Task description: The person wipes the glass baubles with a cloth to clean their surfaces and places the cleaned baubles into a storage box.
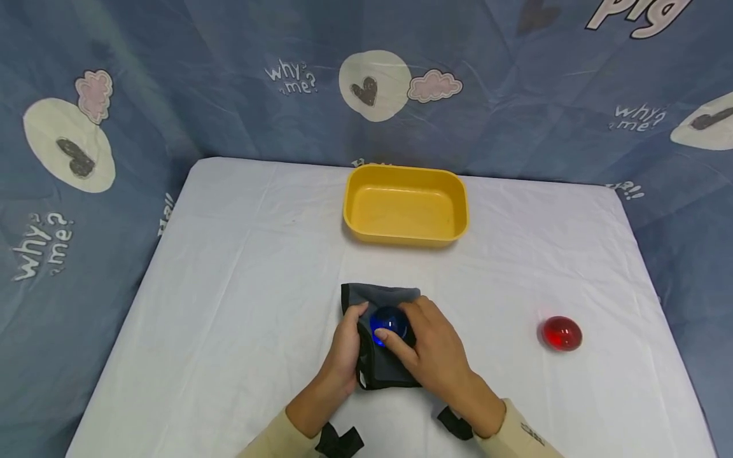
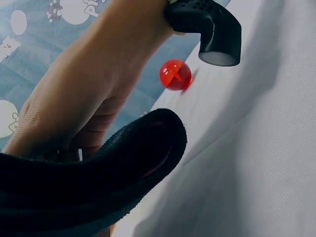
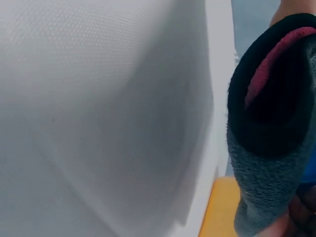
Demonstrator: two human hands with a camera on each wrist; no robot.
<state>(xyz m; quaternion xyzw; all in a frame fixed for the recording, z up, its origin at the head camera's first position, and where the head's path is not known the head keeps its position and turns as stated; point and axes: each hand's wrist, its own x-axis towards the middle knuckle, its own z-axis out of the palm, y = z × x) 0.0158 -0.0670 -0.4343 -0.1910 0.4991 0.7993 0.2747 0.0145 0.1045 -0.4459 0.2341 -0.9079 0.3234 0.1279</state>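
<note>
A grey cloth with black edging (image 1: 395, 372) is held folded over the front middle of the table. My left hand (image 1: 342, 356) grips its left side, thumb on top and the other fingers hidden beneath. Against the cloth's upper face sits a clear blue ball (image 1: 389, 321), which my right hand (image 1: 438, 350) pinches between thumb and fingers. From the left wrist, the cloth (image 2: 98, 192) appears as a dark rounded fold below the right hand (image 2: 79, 89). In the right wrist view a pink inner layer shows inside the folded cloth (image 3: 266, 182), with a sliver of blue ball (image 3: 310, 170) behind it.
A clear red ball (image 1: 562, 333) lies on the white-covered table (image 1: 240, 286) to the right of the hands. Toward the far edge stands a yellow rectangular tray (image 1: 405, 236). Blue printed fabric (image 1: 229, 95) hangs behind and at both sides.
</note>
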